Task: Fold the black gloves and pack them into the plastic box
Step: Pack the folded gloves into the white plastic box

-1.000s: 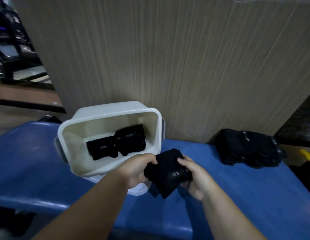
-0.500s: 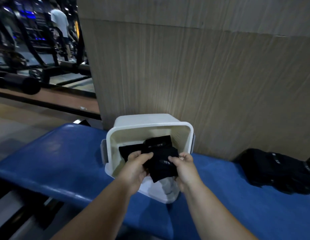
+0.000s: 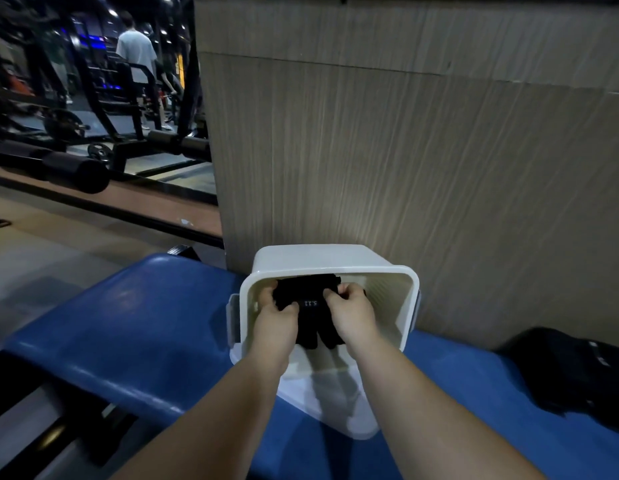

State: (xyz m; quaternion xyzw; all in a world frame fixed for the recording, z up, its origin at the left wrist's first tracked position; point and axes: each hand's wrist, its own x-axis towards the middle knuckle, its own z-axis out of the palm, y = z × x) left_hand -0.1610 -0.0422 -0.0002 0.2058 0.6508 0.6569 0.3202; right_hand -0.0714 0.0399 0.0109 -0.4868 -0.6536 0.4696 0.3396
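Black fabric was caught between your hands. Your left hand and your right hand each had their fingers curled over the upper edge of a folded black glove, one hand on either side of it. A small line of white lettering showed on the cloth between them. The glove's finger ends hung down toward you below your wrists. Both hands and the glove were inside the mouth of the plastic box.

More black cloth showed just behind the held glove, against the box's inner wall. Whether that was a separate glove could not be told.

The white box was tipped so that its opening faced you. It sat at the far edge of the blue padded counter, with its back touching the wood-grain panel that rose behind it. A grey latch showed on its left side. Under its near rim lay a pale plastic piece, probably its lid, reaching toward the counter's near edge.

Toward the right end of the counter, well apart from the box, lay a pile of black gloves close to the panel.

Beyond the left end of the counter the floor opened onto dark gym machines, with a black padded roller nearest. A person in a light shirt stood among the machines, facing away.
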